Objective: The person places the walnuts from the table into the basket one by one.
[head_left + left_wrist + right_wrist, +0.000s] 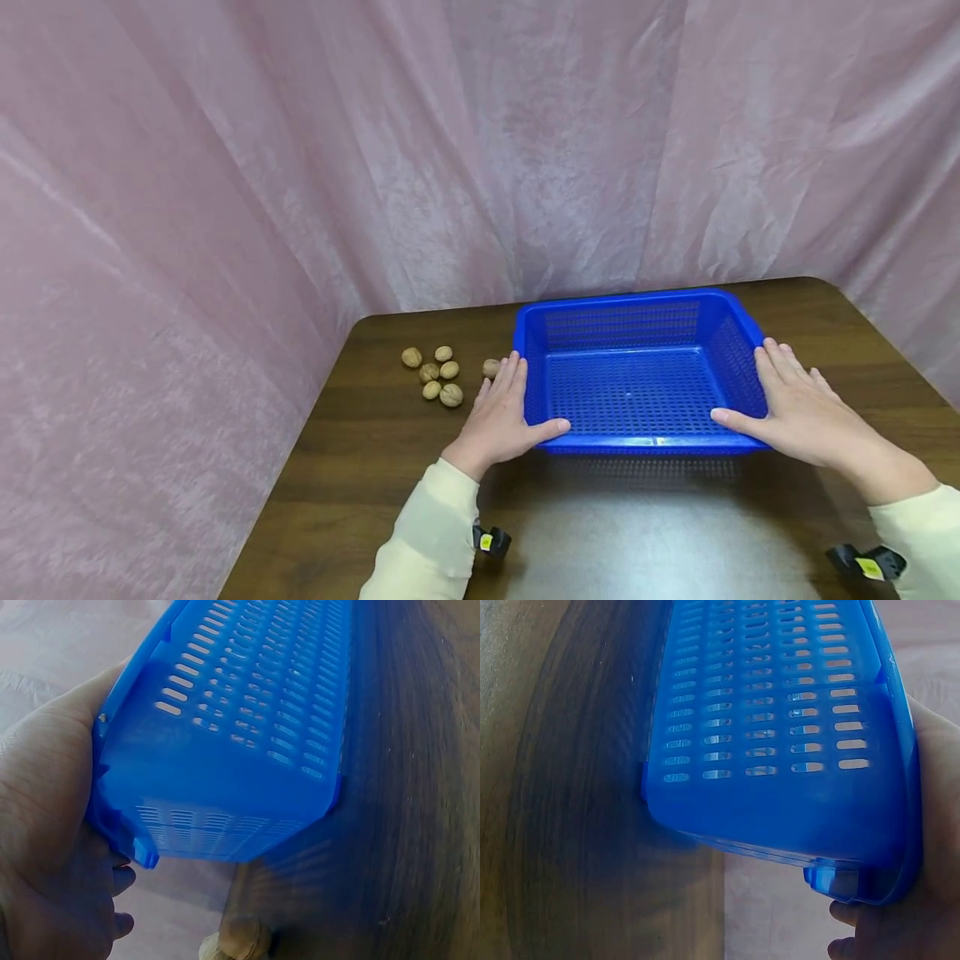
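An upright blue plastic basket [652, 442] with slotted walls stands on the wooden table. My left hand [498, 421] rests on its near left corner, fingers straight along the left rim and thumb over the front rim. At the near right corner lies my right hand [802, 417], its fingers extended outside the right rim and its thumb across the front edge. Both wrist views show a palm against the rim of the basket [225, 765]. Just beyond the left fingers sits one walnut [491, 368], partly covered by them.
Several more walnuts [450, 395] lie in a loose group to the left of the basket. The dark brown table [360, 467] has rounded far corners. A pink curtain [480, 167] hangs behind the table and along its left side.
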Demonstrator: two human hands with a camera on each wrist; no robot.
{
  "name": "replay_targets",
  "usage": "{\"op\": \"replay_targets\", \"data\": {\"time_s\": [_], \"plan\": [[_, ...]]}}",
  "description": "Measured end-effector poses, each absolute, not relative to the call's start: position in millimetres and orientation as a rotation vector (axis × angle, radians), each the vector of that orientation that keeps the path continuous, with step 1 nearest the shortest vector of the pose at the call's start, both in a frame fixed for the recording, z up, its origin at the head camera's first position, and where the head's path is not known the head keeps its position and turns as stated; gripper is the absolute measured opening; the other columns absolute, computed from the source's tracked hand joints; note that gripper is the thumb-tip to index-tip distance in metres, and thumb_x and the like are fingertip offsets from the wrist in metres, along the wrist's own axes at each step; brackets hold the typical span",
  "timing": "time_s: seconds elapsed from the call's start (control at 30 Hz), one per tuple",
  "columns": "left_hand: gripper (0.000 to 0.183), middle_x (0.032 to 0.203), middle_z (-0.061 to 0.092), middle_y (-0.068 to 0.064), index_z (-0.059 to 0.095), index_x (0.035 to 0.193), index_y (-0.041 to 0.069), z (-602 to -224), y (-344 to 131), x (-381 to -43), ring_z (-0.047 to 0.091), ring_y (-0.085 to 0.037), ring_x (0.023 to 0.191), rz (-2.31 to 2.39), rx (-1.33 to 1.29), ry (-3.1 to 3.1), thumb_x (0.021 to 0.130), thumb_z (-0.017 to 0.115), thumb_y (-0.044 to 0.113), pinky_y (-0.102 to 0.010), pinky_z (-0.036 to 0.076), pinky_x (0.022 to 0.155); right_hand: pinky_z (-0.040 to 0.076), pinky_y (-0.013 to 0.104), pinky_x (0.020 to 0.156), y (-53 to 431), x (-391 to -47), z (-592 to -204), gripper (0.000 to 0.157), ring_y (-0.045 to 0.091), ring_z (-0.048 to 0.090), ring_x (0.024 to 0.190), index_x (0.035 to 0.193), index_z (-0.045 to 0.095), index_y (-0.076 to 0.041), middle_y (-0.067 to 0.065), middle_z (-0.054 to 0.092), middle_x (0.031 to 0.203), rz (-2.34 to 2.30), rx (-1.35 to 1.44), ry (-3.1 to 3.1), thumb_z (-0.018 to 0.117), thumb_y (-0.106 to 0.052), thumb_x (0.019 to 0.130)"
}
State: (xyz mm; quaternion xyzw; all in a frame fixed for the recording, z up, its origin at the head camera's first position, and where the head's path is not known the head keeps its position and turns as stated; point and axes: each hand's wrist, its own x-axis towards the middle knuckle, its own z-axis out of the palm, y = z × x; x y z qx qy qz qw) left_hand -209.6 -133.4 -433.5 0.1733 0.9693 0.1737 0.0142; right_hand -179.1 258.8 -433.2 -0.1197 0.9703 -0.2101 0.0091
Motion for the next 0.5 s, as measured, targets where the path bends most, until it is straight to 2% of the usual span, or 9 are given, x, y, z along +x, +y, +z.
{"op": "replay_targets", "data": {"time_s": [0.17, 0.3, 0.37, 0.5], "plan": [[0.111, 0.161, 0.001, -0.005, 0.012, 0.155, 0.009, -439.3, -136.3, -213.6, -0.002, -0.018, 0.147, 0.561, 0.553, 3.027, 0.078, 0.051, 0.079, -0.051, 0.01, 0.115, -0.007, 0.068, 0.104, 259.0, -183.6, -436.3, 0.115, 0.042, -0.018, 0.14, 0.147, -0.001, 0.013, 0.033, -0.012, 0.152, -0.658, -0.369, 3.029, 0.054, -0.068, 0.086], [0.103, 0.161, 0.01, -0.006, 0.017, 0.154, 0.01, -439.4, -157.9, -211.3, 0.003, -0.022, 0.147, 0.601, 0.611, 3.041, 0.082, 0.044, 0.078, -0.049, 0.012, 0.115, -0.003, 0.07, 0.104, 256.9, -184.0, -438.0, 0.116, 0.045, -0.015, 0.14, 0.147, 0.001, 0.014, 0.035, -0.009, 0.152, -0.653, -0.371, 3.029, 0.054, -0.068, 0.085], [0.097, 0.159, 0.018, -0.006, 0.022, 0.154, 0.01, -438.1, -174.3, -210.0, 0.011, -0.023, 0.146, 0.651, 0.621, 3.062, 0.085, 0.041, 0.076, -0.048, 0.018, 0.114, -0.002, 0.07, 0.104, 257.2, -183.2, -438.3, 0.116, 0.046, -0.013, 0.14, 0.147, 0.001, 0.015, 0.036, -0.007, 0.152, -0.653, -0.369, 3.026, 0.054, -0.068, 0.085], [0.075, 0.149, 0.04, -0.009, 0.039, 0.147, 0.01, -434.6, -204.2, -211.0, 0.039, -0.026, 0.136, 0.804, 0.571, 3.121, 0.092, 0.051, 0.06, -0.046, 0.033, 0.108, -0.002, 0.07, 0.104, 260.2, -183.2, -435.9, 0.117, 0.046, -0.014, 0.14, 0.146, 0.001, 0.015, 0.036, -0.006, 0.151, -0.645, -0.362, 3.035, 0.054, -0.069, 0.085]]}}
